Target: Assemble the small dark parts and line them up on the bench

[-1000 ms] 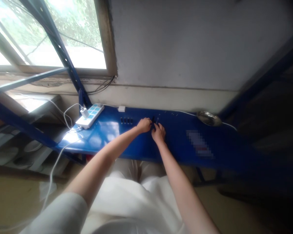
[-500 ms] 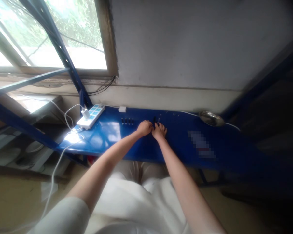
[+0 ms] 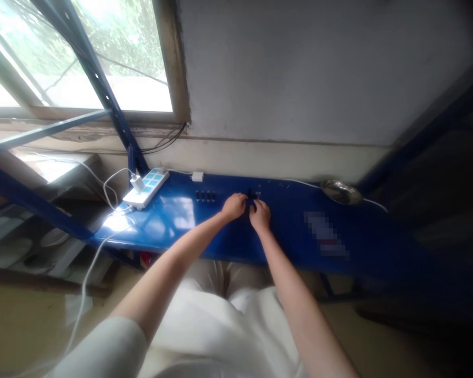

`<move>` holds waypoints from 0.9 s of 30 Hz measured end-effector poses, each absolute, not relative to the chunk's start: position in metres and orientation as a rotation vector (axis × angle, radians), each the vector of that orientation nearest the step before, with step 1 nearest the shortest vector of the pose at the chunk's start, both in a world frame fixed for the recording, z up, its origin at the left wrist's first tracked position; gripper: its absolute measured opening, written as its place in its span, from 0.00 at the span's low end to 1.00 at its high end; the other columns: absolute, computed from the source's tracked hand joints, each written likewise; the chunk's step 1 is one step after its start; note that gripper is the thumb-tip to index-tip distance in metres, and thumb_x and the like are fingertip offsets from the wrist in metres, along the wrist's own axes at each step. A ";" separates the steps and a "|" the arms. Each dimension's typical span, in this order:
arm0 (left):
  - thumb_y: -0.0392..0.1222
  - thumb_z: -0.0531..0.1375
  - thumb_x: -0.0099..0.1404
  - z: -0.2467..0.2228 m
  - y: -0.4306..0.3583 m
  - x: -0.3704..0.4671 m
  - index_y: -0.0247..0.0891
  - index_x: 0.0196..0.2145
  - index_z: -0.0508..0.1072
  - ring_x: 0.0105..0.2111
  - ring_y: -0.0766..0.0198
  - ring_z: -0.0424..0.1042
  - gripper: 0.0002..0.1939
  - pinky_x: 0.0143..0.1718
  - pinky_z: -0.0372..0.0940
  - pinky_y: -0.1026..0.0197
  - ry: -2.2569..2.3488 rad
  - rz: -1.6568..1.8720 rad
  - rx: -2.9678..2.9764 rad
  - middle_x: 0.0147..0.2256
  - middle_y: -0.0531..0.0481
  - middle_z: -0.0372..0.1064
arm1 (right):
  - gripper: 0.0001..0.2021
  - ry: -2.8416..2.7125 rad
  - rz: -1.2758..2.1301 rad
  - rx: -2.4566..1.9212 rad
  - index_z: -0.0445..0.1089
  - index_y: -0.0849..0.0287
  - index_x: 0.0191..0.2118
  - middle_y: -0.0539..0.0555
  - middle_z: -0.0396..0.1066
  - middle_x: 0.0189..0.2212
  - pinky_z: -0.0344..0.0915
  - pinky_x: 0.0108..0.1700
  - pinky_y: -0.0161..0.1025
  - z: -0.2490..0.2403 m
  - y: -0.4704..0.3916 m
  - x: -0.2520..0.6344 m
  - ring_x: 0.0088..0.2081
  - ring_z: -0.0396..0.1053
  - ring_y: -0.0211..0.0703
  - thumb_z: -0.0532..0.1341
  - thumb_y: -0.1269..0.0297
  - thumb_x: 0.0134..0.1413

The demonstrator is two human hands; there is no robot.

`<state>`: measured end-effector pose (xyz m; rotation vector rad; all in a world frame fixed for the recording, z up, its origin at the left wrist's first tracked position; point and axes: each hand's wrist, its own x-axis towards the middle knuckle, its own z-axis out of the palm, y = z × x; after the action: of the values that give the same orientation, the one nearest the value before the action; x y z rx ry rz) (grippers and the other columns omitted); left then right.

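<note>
Over the blue tabletop (image 3: 284,220) my two hands work close together. My left hand (image 3: 234,207) is closed, its fingers curled inward toward a small dark piece (image 3: 250,193); what lies in the fingertips is too small to make out. Facing it, my right hand (image 3: 260,215) has its fingers bent and closed at the same spot, their grip partly hidden. Just beyond the right fingers is a small pale, clear-looking bit (image 3: 258,195). To the left of my hands stands a neat row of several small dark pieces (image 3: 208,196).
A white power strip (image 3: 146,189) with a plugged-in charger (image 3: 137,182) lies at the left end. Near the wall are a white adapter (image 3: 197,177), tiny scattered bits (image 3: 284,185) and a shiny metal dish (image 3: 341,192) beside a white cable. A pixelated pale item (image 3: 325,233) lies right.
My right hand has turned and drawn back slightly to the right, widening the gap between my hands. The dark piece and pale bit now show more. My left hand has barely moved.
</note>
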<state>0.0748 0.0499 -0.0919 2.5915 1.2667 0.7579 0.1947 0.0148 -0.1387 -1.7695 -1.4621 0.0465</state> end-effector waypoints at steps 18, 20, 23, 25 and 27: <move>0.39 0.47 0.66 -0.084 0.066 0.137 0.35 0.59 0.53 0.42 0.55 0.71 0.24 0.39 0.65 0.57 1.594 0.118 2.382 0.43 0.36 0.69 | 0.10 -1.086 -0.115 -1.375 0.67 0.61 0.33 0.60 0.69 0.33 0.65 0.41 0.45 -0.138 0.005 0.203 0.37 0.67 0.45 0.49 0.72 0.48; 0.37 0.48 0.65 -0.081 0.067 0.140 0.33 0.52 0.62 0.41 0.56 0.71 0.18 0.39 0.65 0.58 1.625 0.113 2.370 0.42 0.37 0.70 | 0.10 -1.086 -0.119 -1.373 0.67 0.61 0.33 0.60 0.69 0.33 0.65 0.41 0.45 -0.138 0.004 0.202 0.37 0.67 0.45 0.49 0.72 0.48; 0.34 0.46 0.66 -0.075 0.067 0.143 0.32 0.44 0.69 0.41 0.57 0.72 0.15 0.39 0.65 0.59 1.624 0.121 2.391 0.40 0.37 0.71 | 0.10 -1.094 -0.114 -1.374 0.67 0.61 0.33 0.59 0.68 0.33 0.65 0.42 0.45 -0.136 0.003 0.201 0.37 0.66 0.44 0.49 0.72 0.49; 0.34 0.45 0.66 -0.071 0.066 0.142 0.32 0.43 0.69 0.41 0.58 0.71 0.15 0.40 0.65 0.58 1.603 0.140 2.422 0.40 0.38 0.71 | 0.11 -1.093 -0.109 -1.381 0.67 0.61 0.33 0.59 0.68 0.34 0.65 0.43 0.45 -0.135 0.002 0.201 0.37 0.66 0.44 0.49 0.72 0.48; 0.34 0.45 0.66 -0.068 0.065 0.142 0.32 0.44 0.69 0.42 0.57 0.71 0.16 0.41 0.65 0.58 1.578 0.160 2.457 0.41 0.38 0.70 | 0.11 -1.093 -0.108 -1.381 0.67 0.61 0.33 0.59 0.68 0.33 0.65 0.43 0.45 -0.135 0.002 0.201 0.37 0.66 0.44 0.49 0.72 0.48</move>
<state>0.1415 0.0649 -0.0679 2.4571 1.5776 0.1600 0.2010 0.0021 -0.1349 -1.3806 -1.0930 -0.1078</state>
